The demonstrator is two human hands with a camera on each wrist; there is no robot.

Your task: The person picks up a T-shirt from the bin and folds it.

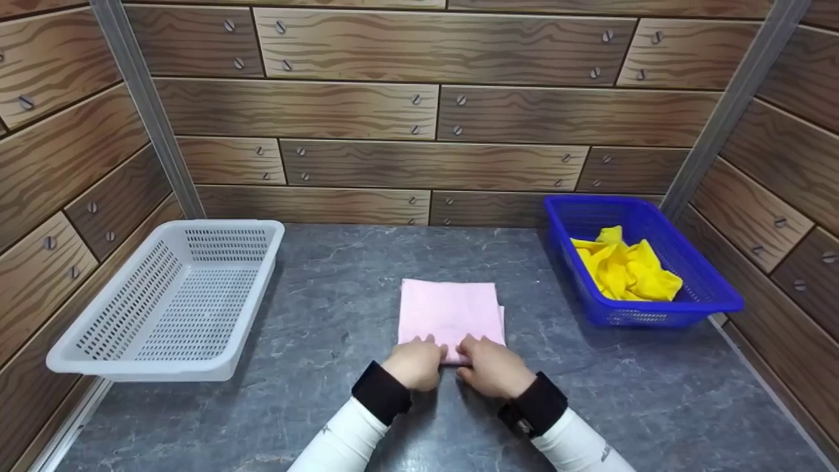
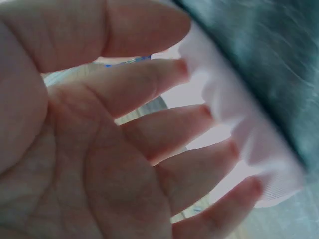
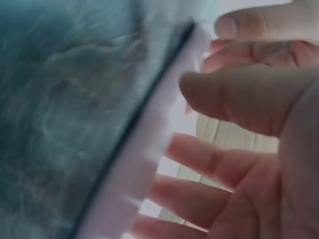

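Note:
A folded pink cloth lies flat on the grey tabletop, a sliver of its lower layer showing at the right side. My left hand rests on its near left part. In the left wrist view the spread fingers touch the cloth's folded edge with their tips, the thumb beside it. On the near right part rests my right hand. Its fingers reach the same edge in the right wrist view, with the thumb close to the fold. The left hand's fingertips show just beyond.
A white perforated basket stands on the left with nothing in it. On the right, a blue basket holds crumpled yellow cloth. Wood-patterned walls enclose the grey marbled table at the back and sides.

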